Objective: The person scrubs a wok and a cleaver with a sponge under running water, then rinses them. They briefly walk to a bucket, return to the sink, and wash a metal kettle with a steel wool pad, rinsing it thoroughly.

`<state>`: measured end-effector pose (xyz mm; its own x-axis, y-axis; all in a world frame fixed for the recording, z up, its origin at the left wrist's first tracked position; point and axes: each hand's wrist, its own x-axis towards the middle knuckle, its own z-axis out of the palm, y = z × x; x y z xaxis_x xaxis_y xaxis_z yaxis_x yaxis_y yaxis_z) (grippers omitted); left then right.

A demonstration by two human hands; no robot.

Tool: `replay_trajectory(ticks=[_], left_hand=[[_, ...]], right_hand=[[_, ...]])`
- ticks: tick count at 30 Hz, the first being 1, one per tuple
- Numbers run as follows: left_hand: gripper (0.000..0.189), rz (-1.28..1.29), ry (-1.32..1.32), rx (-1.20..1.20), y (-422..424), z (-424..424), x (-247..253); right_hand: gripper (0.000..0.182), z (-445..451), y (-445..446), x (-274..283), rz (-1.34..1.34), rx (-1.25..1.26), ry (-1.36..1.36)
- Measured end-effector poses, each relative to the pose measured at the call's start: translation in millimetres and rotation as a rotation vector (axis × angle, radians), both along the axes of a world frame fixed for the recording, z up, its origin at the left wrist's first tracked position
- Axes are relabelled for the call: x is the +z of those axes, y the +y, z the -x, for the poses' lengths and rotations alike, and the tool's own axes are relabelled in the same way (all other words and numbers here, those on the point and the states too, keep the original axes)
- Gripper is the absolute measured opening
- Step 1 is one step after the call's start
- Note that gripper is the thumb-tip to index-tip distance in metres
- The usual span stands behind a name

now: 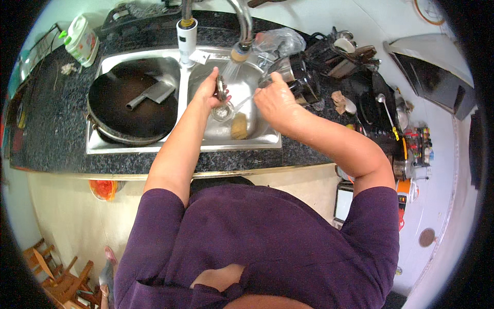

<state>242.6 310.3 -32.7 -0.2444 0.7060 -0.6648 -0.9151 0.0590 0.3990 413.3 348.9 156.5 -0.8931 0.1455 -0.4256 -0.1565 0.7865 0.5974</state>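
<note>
My left hand (211, 90) holds a small round metal lid (220, 88), seen edge-on, above the right basin (251, 83) of a steel double sink. Water sprays from the faucet head (240, 53) just behind it. My right hand (276, 98) is at the basin's right side, its fingers curled by what looks like a thin clear or shiny item; its exact grip is hidden. A steel pot (289, 71) stands just beyond that hand. Below my left hand is the sink strainer (222, 112), with a yellow-brown sponge (239, 126) beside it on the basin floor.
A black wok (115, 85) fills the left basin, with a metal cleaver (158, 92) lying in it. A white detergent bottle (82, 42) stands at the back left. Crumpled plastic bags (283, 42), utensils and a ladle (381, 99) crowd the right counter. Behind at left are wooden chairs (69, 276) and part of another person.
</note>
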Motion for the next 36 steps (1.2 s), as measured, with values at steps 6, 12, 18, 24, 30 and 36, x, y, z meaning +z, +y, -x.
replay_trajectory(ticks=[6, 12, 18, 24, 30, 36], left_hand=[[0.048, 0.003, -0.018, 0.006, 8, -2, 15], [0.026, 0.019, 0.149, -0.060, 2, -6, 22], [0.023, 0.094, 0.385, -0.270, -40, 8, 25], [0.043, 0.089, 0.304, -0.181, -85, 4, 39], [0.040, 0.147, 0.291, -0.049, -108, 3, 37], [0.033, 0.254, 0.451, -0.173, -104, 25, 29]], right_hand=[[0.012, -4, -10, -1, 0.005, -0.023, 0.006], [0.012, 0, -11, -7, 0.087, -0.064, 0.011], [0.022, 8, 10, -29, 0.392, -0.212, 0.357], [0.053, 4, 51, -83, 1.178, -0.824, 0.932], [0.038, -7, 5, -135, 2.018, -1.176, 1.076], [0.031, -17, 1, -139, 2.173, -1.142, 1.120]])
